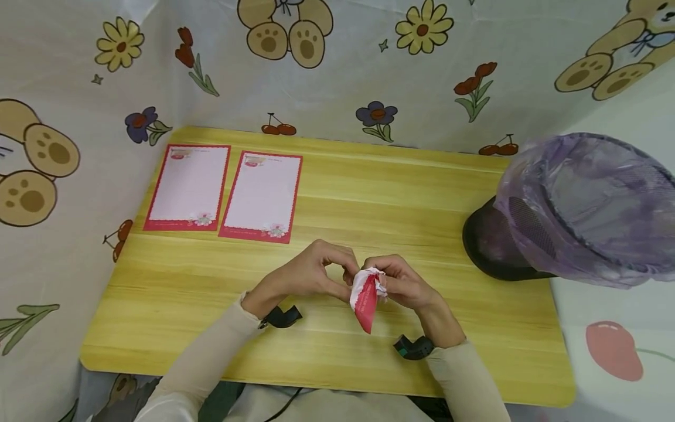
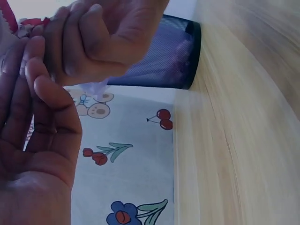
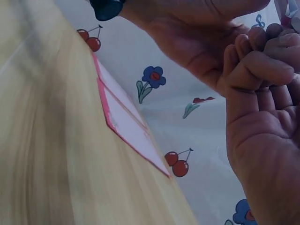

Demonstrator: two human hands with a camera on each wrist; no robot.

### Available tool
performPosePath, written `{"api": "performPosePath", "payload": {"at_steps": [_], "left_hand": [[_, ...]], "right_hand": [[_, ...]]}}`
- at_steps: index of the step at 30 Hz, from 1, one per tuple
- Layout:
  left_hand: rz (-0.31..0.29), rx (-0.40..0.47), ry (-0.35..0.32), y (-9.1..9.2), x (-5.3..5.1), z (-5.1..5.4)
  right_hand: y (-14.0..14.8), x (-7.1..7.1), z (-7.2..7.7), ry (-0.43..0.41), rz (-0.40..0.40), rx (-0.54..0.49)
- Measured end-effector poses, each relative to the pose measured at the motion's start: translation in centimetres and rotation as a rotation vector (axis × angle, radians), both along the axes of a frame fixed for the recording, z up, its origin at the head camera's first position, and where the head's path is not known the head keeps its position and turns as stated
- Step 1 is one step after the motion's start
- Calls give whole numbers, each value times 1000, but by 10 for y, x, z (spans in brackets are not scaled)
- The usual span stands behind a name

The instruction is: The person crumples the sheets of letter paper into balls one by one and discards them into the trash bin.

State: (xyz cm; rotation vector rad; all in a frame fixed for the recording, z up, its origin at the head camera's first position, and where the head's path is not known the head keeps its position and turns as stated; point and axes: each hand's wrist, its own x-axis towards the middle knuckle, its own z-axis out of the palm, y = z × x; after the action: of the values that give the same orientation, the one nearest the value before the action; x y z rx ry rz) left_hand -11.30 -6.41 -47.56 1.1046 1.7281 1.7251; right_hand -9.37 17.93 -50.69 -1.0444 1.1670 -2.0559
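Crumpled stationery sheet (image 1: pixel 365 302) is being held between left hand (image 1: pixel 311 272) and right hand (image 1: pixel 406 284)

Taking the crumpled stationery sheet as the clock's centre in the head view, its red corner is pointing to 6 o'clock, while its white folds are bunching at the top. The left hand, at 10 o'clock, is pinching its near edge between thumb and fingers. The right hand, at 2 o'clock, is gripping the opposite side, its thumb pressing the folds. Black wrist cameras (image 1: pixel 283 317) are sitting near 9 and 4 o'clock, beside beige sleeves (image 1: pixel 211 349). All this is happening over a yellow wood-grain table (image 1: pixel 379 205). Toward 10 o'clock, two flat, red-bordered stationery sheets (image 1: pixel 262 196) are lying side by side, a narrow gap separating them. Just past 2 o'clock, a black mesh wastebasket (image 1: pixel 487 240) is standing at the table's edge, wearing a translucent purple bag (image 1: pixel 527 205). At 12 o'clock, a cloth printed with bears and flowers (image 1: pixel 337 99) is hanging behind the table.
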Motion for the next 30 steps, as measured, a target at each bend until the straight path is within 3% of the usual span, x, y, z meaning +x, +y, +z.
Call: {"api": "performPosePath", "payload": {"at_steps": [4,9,14,18,23,27,30], "left_hand": [[-15,-32,66,1,1,0],[59,-55,221,6,4,-1],[175,-74,422,8,8,-2],[274,-102,526,7,6,-7],[360,-95,565,9,0,-14],[398,-75,570,10,-3,-17],[416,-65,569,8,-4,-19]], "right_hand": [[3,0,-6,-41,30,1],[4,2,-6,-52,-3,47],[3,8,3,61,-187,208],[-1,11,13,167,-369,379],[-4,16,21,212,-497,515],[-3,21,25,219,-516,580],[-4,23,26,271,-542,603]]}}
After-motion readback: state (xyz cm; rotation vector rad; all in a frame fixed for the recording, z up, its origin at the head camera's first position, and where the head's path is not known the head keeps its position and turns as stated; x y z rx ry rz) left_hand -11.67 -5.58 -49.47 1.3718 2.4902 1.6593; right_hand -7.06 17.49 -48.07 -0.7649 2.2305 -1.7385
